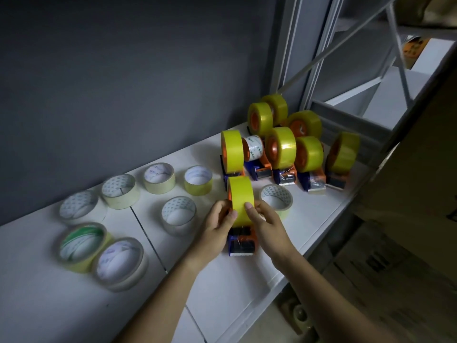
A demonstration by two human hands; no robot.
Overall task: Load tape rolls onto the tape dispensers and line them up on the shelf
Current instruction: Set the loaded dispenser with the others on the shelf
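While the left hand [217, 220] and right hand [265, 222] pinch the yellow tape roll [241, 198] from either side, apparently to seat it, its orange-and-blue dispenser [241, 245] stands on the white shelf [247, 288], near the loaded dispensers [284, 154] behind.

Both forearms run out of the bottom edge. The left hand [217, 219] and right hand [265, 220] cover the sides of the near dispenser [241, 243], so how its roll [241, 196] sits on the hub cannot be told. At upper right, the rear dispensers [272, 112] hide one another. Print inside the flat rolls [118, 185] is too small to read. The boxes [385, 263] at lower right are blurred.
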